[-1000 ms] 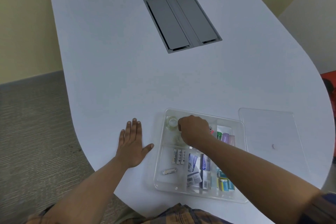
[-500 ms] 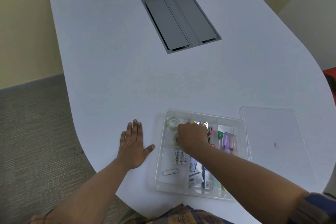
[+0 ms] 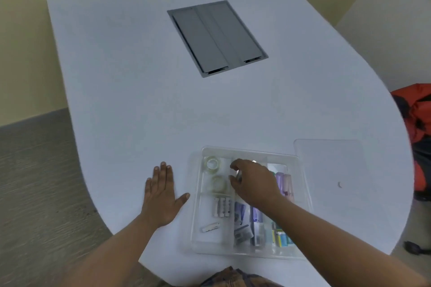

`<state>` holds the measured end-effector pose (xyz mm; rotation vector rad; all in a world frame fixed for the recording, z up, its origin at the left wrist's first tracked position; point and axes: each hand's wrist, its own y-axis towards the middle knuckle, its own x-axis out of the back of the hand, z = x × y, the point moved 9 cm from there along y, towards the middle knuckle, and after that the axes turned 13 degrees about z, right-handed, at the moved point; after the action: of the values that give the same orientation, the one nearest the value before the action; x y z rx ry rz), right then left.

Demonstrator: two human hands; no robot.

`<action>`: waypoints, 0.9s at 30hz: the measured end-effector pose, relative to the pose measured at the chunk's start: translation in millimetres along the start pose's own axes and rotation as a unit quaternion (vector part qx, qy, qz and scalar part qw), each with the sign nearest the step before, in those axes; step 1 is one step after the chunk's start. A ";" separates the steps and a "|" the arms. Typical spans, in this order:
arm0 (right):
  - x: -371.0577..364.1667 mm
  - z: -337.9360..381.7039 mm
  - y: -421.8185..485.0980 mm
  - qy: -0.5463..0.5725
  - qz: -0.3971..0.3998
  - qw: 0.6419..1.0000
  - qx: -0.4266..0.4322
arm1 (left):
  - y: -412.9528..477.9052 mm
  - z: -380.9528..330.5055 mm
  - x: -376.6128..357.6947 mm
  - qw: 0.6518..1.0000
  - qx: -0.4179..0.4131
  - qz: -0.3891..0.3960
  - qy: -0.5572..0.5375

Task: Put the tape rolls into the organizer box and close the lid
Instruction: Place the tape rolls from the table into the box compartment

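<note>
Two tape rolls [image 3: 211, 163] [image 3: 218, 184] already lay in the box [image 3: 303, 196], far-left compartment, one behind the other. Lid [image 3: 331, 168] still off, flat on the table [image 3: 140, 77] just right of the box; closing remained. Right hand [image 3: 253, 182] hovered over the box's far middle, fingers loosely curled and apart, seemingly empty though something small and pale showed by the fingertips; too blurred to tell. Left hand [image 3: 162, 196] lay flat on the table beside the box, fingers spread, gripping nothing. Compared with half a second earlier: right hand lifted off the nearer roll, now uncovered, and shifted right; left hand unmoved; view tilted and blurred.
</note>
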<state>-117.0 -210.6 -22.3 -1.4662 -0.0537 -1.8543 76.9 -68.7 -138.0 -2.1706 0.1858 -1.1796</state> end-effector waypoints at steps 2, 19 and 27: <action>17.2 -18.6 -20.1 0.054 -0.047 0.997 -0.008 | -1.7 -8.9 8.5 0.999 0.005 -0.024 -0.047; -14.4 -248.2 -153.7 0.190 -0.008 0.930 -0.313 | -43.3 -244.5 25.5 0.952 -0.294 -0.076 0.026; -46.3 -236.9 -147.1 0.097 0.073 0.950 -0.288 | -43.7 -259.5 10.9 0.959 -0.278 -0.044 0.034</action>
<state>-392.5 -191.7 -82.8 -1.5933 0.7287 -1.9713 -129.9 -162.8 -4.9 -2.6407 0.5069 -1.3768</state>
